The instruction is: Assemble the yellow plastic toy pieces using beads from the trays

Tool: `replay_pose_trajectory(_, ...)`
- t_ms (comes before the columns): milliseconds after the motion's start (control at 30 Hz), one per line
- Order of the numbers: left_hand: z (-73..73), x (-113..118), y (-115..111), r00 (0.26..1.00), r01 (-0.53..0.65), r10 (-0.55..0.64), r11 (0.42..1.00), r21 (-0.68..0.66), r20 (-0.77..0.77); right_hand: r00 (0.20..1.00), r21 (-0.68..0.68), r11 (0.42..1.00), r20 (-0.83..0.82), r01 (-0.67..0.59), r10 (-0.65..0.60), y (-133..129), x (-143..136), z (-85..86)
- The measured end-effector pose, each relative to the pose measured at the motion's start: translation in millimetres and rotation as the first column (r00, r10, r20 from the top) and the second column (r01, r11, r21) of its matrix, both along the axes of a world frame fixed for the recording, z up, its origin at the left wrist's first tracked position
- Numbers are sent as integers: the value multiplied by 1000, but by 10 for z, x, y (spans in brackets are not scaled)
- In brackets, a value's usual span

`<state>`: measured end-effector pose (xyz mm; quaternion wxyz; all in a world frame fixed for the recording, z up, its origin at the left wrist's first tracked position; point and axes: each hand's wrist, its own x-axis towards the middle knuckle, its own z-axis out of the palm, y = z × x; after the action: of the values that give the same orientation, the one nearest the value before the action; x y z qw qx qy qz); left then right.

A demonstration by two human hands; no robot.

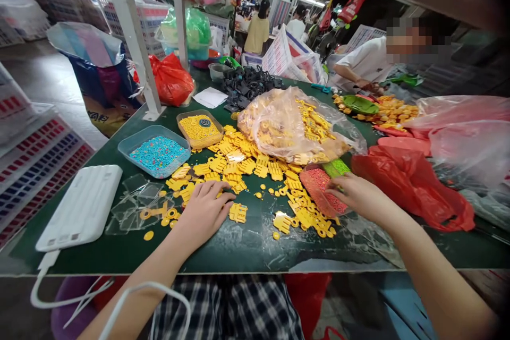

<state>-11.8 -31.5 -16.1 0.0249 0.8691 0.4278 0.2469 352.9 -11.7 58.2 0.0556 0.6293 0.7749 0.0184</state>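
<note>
My left hand [205, 212] lies palm down at the near edge of a spread of yellow plastic parts [233, 162], its fingers bent and their tips partly hidden. Just right of its thumb is a yellow part [238, 213] with small details on it. My right hand [353, 191] reaches over a tray of red beads [319, 186], fingertips at its right side near the green beads [336, 168]. Whether those fingers hold anything is too small to tell. More yellow parts [303, 210] lie left of and below the red tray.
Trays of blue beads [157, 151] and yellow beads [200, 128] stand back left. A white power bank [82, 204] lies left. Behind are a bag of yellow parts [295, 125] and black parts [249, 85]. A red bag [410, 186] is right; a person [366, 64] works beyond.
</note>
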Motion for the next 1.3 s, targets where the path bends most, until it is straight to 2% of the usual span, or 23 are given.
replay_pose_trajectory(67,-1,9,-9,1000,23,-23,999,-29,0,966,81,985,-198,-150,164,-115,-288,-1)
replay_pose_trajectory(133,-5,17,-16,999,39,-40,998,-55,-6,859,200,939,-383,-281,339,-254,-667,-84)
replay_pose_trajectory(200,-12,23,-20,999,41,-42,997,-72,-10,768,255,903,-475,-346,429,-380,-1051,-241)
replay_pose_trajectory(267,-23,28,-20,999,36,-37,996,-77,-12,743,298,892,-496,-340,449,-463,-1354,-424)
replay_pose_trajectory(367,-36,32,-15,999,33,-34,997,-73,-14,740,305,908,-531,-288,413,-504,-1588,-633)
replay_pose_trajectory(467,-43,35,-11,999,34,-35,997,-75,-9,708,293,925,-598,-242,375,-501,-1637,-721)
replay_pose_trajectory(700,-48,46,-13,1000,23,-23,994,-110,6,682,321,937,-655,-137,325,-468,-1626,-757)
replay_pose_trajectory(1300,-16,49,-13,1000,30,-29,986,-163,5,674,339,938,-676,-74,297,-418,-1615,-841)
